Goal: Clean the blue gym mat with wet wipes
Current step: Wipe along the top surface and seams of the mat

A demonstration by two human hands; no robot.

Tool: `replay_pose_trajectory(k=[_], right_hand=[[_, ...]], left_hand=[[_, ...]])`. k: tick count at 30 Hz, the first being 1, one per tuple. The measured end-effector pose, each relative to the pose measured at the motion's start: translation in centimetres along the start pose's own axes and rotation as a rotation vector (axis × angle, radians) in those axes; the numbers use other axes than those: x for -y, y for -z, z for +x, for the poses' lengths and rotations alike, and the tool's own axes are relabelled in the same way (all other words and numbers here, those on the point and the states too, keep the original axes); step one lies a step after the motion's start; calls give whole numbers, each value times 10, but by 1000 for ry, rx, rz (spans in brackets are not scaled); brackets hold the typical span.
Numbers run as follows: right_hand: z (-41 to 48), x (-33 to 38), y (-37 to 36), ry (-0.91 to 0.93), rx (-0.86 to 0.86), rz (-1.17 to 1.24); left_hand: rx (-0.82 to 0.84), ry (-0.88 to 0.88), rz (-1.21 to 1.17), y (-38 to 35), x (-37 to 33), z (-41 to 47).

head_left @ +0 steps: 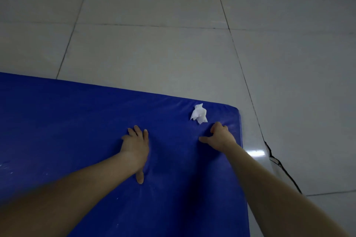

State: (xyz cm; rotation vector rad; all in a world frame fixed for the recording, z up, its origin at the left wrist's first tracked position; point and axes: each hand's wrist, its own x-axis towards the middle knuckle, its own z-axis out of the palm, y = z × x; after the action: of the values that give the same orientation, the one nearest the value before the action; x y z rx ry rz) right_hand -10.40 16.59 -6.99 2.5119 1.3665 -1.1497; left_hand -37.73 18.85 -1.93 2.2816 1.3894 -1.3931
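Blue vinyl fills the lower left of the head view: the gym mat [77,121] lies flat on a floor of pale grey tiles [154,44], with its far right corner, rounded and slightly puckered, in sight. A crumpled white wet wipe [199,114] sits loose on the mat near that corner, close to the far edge, and neither hand touches it.

Both bare forearms reach in from the bottom of the frame. The left hand [135,146] lies palm down on the mat near its middle, fingers straight and a little spread, thumb pointing back towards the person. The cover dents and creases under the heel of the palm, so the hand is pressing down, and it grasps nothing. The right hand [221,137] rests on the mat just beside the wipe, on the near side of it, close to the mat's right edge. Its fingers are arched with their tips on the cover and the thumb stretches out to the left; it also holds nothing.

Small white specks [5,167] dot the mat at the lower left. A thin black cord [279,163] trails over the tiles to the right of the mat.
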Motion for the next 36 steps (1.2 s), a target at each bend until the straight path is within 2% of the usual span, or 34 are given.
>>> replay_pose_trajectory(k=[2, 4, 7, 9, 14, 19, 21, 25, 31, 33, 36], right_hand=[[12, 2, 6, -9, 37, -80], [23, 6, 9, -2, 70, -143], [37, 9, 12, -4, 118, -200], [44, 13, 12, -11, 129, -233], [56, 18, 5, -8, 150, -300], [49, 14, 15, -35, 142, -238], [44, 14, 18, -33, 120, -205], [38, 14, 18, 1, 92, -164], [36, 11, 19, -37, 72, -155], [36, 10, 18, -39, 64, -158], [35, 9, 16, -39, 51, -171]], left_hand=[[-65, -93, 25, 34, -11, 10], [-287, -189, -124, 71, -26, 17], [-615, -208, -312, 117, -64, 41], [-704, -202, -329, 130, -90, 57], [-707, -163, -388, 127, -105, 96], [-822, -293, -135, 122, -85, 112], [-803, -271, -162, 118, -58, 120], [-763, -145, -321, 92, 4, 130], [-756, 77, -286, 41, 84, 127], [-743, 211, -387, 28, 101, 127], [-674, 329, -703, 29, 97, 125]])
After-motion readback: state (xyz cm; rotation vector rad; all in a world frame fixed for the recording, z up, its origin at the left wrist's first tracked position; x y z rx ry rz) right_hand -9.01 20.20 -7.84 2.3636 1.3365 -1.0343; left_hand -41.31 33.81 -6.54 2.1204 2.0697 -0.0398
